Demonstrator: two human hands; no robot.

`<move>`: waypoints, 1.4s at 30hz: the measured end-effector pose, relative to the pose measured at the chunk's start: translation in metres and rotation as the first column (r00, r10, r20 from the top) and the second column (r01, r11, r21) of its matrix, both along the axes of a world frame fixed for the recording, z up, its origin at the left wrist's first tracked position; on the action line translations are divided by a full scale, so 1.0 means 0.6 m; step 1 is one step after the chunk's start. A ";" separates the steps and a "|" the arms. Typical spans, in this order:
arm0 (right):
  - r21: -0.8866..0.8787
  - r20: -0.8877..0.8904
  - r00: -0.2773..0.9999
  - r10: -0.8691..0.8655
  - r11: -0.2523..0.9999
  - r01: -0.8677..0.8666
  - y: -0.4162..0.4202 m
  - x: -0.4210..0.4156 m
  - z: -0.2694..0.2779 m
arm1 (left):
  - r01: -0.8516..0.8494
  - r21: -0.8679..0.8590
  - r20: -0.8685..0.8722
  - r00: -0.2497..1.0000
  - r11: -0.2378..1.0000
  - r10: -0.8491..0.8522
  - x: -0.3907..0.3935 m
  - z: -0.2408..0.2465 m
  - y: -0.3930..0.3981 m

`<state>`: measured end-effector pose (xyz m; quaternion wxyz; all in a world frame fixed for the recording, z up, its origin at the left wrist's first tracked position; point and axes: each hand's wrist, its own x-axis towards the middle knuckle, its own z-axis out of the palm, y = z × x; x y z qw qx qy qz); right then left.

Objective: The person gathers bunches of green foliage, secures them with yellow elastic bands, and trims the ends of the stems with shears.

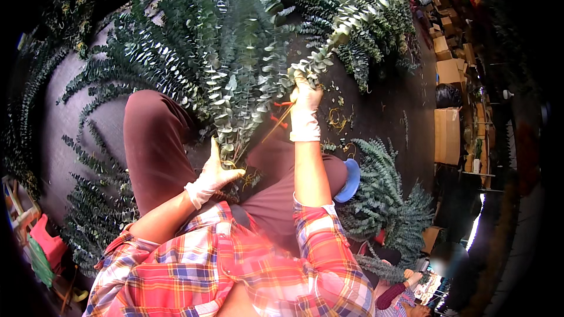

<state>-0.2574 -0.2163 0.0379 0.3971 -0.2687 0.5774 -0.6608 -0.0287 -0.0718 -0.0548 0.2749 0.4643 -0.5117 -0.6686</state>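
Both my hands wear pale thin gloves. My right hand (307, 97) is closed on a long eucalyptus stem (321, 57) that reaches up and right; red handles of a cutting tool (278, 121) show beside this hand. My left hand (218, 171), thumb and fingers spread, lies against the tied lower end of a eucalyptus bunch (229, 127) between my legs. Whether it grips the bunch I cannot tell. The bunch's leafy tops fan out away from me.
More eucalyptus piles lie at the upper right (370, 31), lower left (97, 220) and right (379, 185). Yellow ties (337, 119) and leaf scraps lie on the dark floor. Cardboard boxes (447, 136) line the right side. Another person's hand (413, 278) holds stems at the lower right.
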 end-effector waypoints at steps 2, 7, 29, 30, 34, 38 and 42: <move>0.011 -0.009 0.997 -0.073 0.997 0.073 -0.006 -0.008 -0.002 | 0.009 0.024 0.022 1.000 1.000 -0.009 0.001 0.004 0.000; -0.055 0.212 0.960 -0.182 0.979 0.198 -0.068 -0.036 -0.004 | -0.002 0.277 0.012 1.000 0.961 -0.001 0.034 0.026 -0.001; -0.255 -0.100 0.905 -0.413 0.890 0.378 0.137 -0.125 0.258 | -0.068 -0.371 0.125 0.985 0.926 0.122 0.028 -0.027 -0.094; -0.248 -0.071 0.911 -0.407 0.892 0.379 0.152 -0.125 0.249 | -0.001 -0.568 0.201 0.970 0.823 0.140 0.019 -0.017 -0.095; -0.279 0.022 0.912 -0.410 0.873 0.399 0.184 -0.105 0.230 | 0.081 -0.203 -0.112 0.988 0.976 -0.106 -0.018 0.082 -0.086; -0.221 0.017 0.910 -0.414 0.886 0.408 0.211 -0.079 0.217 | 0.338 -0.237 -0.186 0.905 0.911 -0.384 -0.062 0.200 -0.074; -0.191 0.008 0.897 -0.443 0.879 0.436 0.224 -0.066 0.206 | 0.508 -0.232 -0.164 0.820 0.830 -0.548 -0.101 0.203 -0.039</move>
